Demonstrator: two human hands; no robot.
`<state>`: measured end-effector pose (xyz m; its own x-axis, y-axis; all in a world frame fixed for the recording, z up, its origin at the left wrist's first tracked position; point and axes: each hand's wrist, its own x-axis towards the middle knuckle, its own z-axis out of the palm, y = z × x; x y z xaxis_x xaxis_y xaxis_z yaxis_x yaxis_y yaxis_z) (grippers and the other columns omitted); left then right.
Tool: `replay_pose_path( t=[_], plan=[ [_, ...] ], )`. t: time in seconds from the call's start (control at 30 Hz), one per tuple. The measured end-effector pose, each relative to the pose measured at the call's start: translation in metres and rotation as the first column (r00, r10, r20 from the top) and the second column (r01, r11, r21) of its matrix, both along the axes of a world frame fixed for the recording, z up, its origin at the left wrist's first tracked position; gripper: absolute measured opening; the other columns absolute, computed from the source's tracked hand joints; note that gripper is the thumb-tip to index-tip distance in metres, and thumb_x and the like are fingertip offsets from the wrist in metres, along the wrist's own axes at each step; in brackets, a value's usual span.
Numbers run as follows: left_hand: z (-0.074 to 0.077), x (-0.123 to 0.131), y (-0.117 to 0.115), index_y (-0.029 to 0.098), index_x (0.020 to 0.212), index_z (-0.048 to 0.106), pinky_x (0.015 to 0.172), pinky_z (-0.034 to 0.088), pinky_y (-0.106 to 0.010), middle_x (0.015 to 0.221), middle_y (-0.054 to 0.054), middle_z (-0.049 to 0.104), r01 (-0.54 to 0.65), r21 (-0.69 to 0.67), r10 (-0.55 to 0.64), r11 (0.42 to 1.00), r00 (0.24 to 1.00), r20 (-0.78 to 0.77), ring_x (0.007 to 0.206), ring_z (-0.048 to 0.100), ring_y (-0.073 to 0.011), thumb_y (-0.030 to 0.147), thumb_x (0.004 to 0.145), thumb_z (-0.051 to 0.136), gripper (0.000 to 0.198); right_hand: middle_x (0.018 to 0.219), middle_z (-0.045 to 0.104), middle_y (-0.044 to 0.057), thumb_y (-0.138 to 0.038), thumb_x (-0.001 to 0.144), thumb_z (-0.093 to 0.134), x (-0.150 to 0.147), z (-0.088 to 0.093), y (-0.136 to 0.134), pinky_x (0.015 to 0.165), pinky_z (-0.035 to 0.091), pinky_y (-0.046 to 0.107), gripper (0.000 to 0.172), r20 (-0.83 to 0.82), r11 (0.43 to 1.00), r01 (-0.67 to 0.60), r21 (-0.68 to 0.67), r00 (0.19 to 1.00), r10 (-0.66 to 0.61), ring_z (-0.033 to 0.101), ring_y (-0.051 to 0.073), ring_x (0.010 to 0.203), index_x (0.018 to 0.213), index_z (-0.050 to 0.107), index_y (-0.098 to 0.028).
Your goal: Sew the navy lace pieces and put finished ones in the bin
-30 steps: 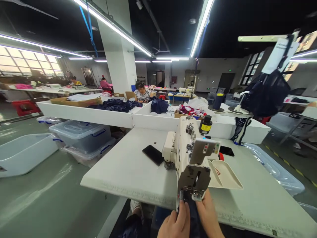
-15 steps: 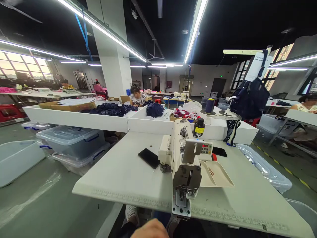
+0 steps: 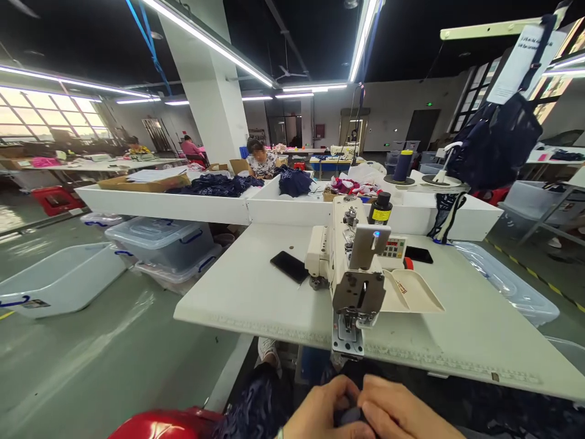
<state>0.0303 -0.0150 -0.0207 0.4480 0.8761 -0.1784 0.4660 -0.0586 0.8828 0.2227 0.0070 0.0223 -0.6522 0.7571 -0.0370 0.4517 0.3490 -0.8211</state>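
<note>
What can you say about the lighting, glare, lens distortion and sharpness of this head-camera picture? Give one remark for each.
Head view: the ceiling light strips blow out to white; the floor carries their soft glare; the wide lens leans the pillar and stretches the table outward; the sewing machine is sharp, while the left hand and right hand, closed on dark cloth, are cropped low.

I had my left hand [image 3: 325,410] and my right hand [image 3: 398,412] low before me, beneath the near edge of the bench [image 3: 256,292]. Both were curled closed, knuckles up, fingertips pressed together where the two hands met.
</note>
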Motion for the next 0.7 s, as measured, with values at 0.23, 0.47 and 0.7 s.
replay_pose_path(
  t=[0.23, 0.47, 0.7],
  plan=[
    [0.024, -0.013, 0.013, 0.023, 0.089, 0.066, 0.06, 0.042, -0.02, 0.074, 0.004, 0.066, -0.266, 0.424, 0.362, 0.866, 0.918, -0.164, 0.064, 0.059, -0.0119, 0.031, 0.088, 0.057, 0.012, 0.093, 0.059, -0.001, -0.043, 0.09, 0.045, 0.003, -0.022, 0.049, 0.083, 0.044, 0.029, 0.022, -0.15, 0.953, 0.296, -0.068, 0.941, -0.303, 0.056, 0.018, 0.092, 0.102, 0.052, -0.025],
    [0.015, -0.006, 0.027, 0.022, 0.115, 0.059, 0.092, 0.047, -0.033, 0.109, -0.005, 0.064, 0.049, 0.923, 0.474, 0.381, 0.847, -0.24, 0.102, 0.058, -0.0167, 0.018, 0.095, 0.043, 0.025, 0.099, 0.066, 0.007, -0.036, 0.086, 0.05, -0.026, -0.035, 0.075, 0.087, 0.048, 0.035, 0.024, -0.351, 0.886, 0.463, 0.033, 0.835, -0.424, 0.059, 0.025, 0.099, 0.101, 0.058, -0.019],
    [-0.007, 0.003, 0.017, 0.023, 0.125, 0.056, 0.105, 0.032, -0.031, 0.119, 0.001, 0.063, 0.183, 0.94, 0.519, 0.287, 0.795, -0.314, 0.113, 0.053, -0.0123, 0.018, 0.1, 0.032, 0.035, 0.118, 0.066, 0.007, -0.025, 0.079, 0.049, -0.032, -0.033, 0.086, 0.094, 0.048, 0.039, 0.04, -0.328, 0.877, 0.477, 0.058, 0.839, -0.434, 0.06, 0.025, 0.108, 0.118, 0.057, -0.021]
  ],
)
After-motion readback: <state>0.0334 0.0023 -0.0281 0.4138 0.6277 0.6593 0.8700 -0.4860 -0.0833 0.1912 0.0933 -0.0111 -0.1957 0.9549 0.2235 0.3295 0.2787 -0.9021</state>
